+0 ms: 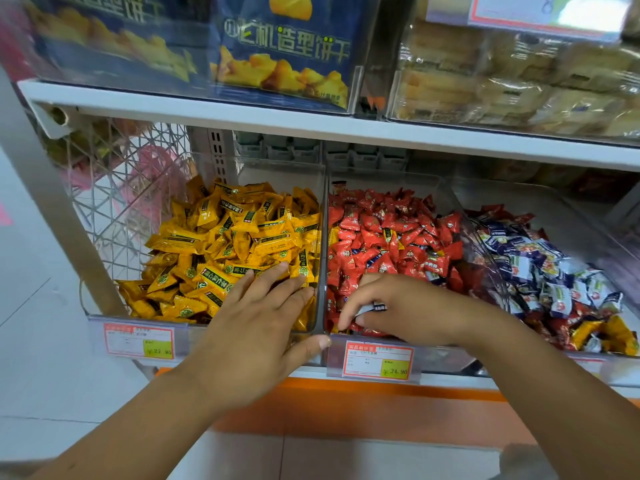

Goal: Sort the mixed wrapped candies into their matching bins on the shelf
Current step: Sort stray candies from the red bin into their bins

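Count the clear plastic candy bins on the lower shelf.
3: left clear bin holding yellow-wrapped candies, middle bin holding red-wrapped candies, right bin holding mixed candies. Others may hide beyond the right edge.

Three bins stand side by side along the front edge of the lower shelf (304,374): left bin (277,174), middle bin (381,181), right bin (554,206), each heaped with candies (225,237). A wire basket (114,188) sits left of the left bin. One price tag (138,339) hangs before the left bin, another before the middle bin. The left hand (256,317) lies on the candies at the left bin's front right corner. The right hand (398,306), at the middle bin's front, pinches a candy (375,308). On the upper shelf (242,116), biscuit bags (284,57) stand left, pastry packs (502,81) right.
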